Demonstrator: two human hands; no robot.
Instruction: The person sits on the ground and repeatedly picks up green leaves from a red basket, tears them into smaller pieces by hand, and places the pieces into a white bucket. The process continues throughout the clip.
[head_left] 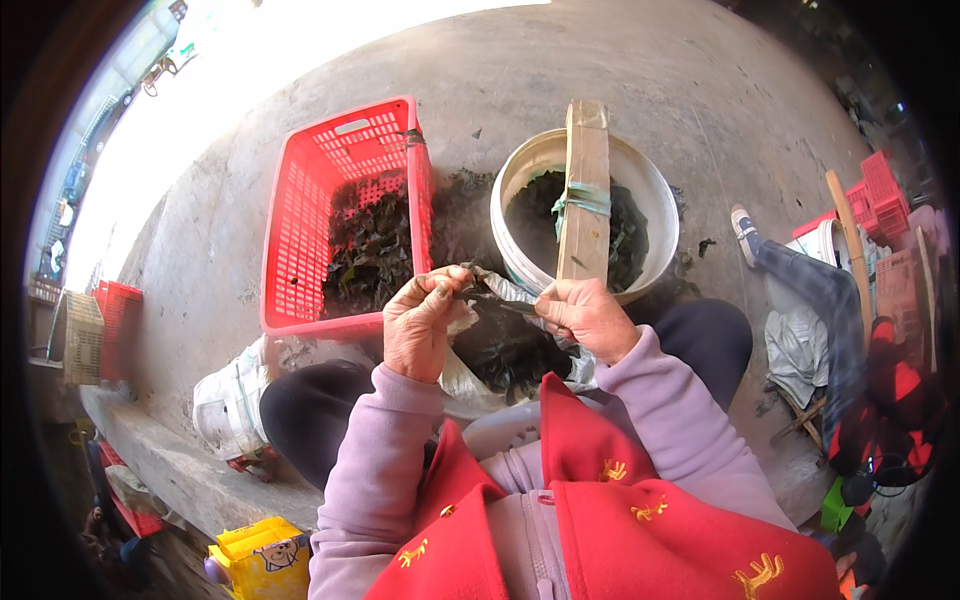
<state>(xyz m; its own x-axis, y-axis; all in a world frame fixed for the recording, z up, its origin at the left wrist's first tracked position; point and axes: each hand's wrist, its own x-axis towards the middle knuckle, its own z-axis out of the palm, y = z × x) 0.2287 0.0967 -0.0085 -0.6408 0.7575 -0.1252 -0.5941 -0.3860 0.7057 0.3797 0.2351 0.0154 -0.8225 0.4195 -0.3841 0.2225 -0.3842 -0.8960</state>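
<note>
A strip of dark, wet-looking seaweed [497, 301] is stretched between my hands. My left hand [418, 330] pinches one end with thumb and fingers, while my right hand [588, 318] grips the other end. Below the strip, a heap of dark seaweed [508, 350] lies between my knees in a whitish sack [462, 383]. Beyond my left hand stands a red plastic crate [296, 235], with leafy seaweed [372, 240] at its bottom. A round white bucket [663, 235] past my right hand also holds seaweed. Across its top lies a wooden board [587, 150] tied with a greenish strip.
A white sack [232, 400] sits left of my knee, and a yellow bag [266, 558] at the lower left. On the right, another person's leg [815, 280] reaches in near a white sack [797, 350] and red crates [882, 190]. Seaweed scraps dot the concrete floor.
</note>
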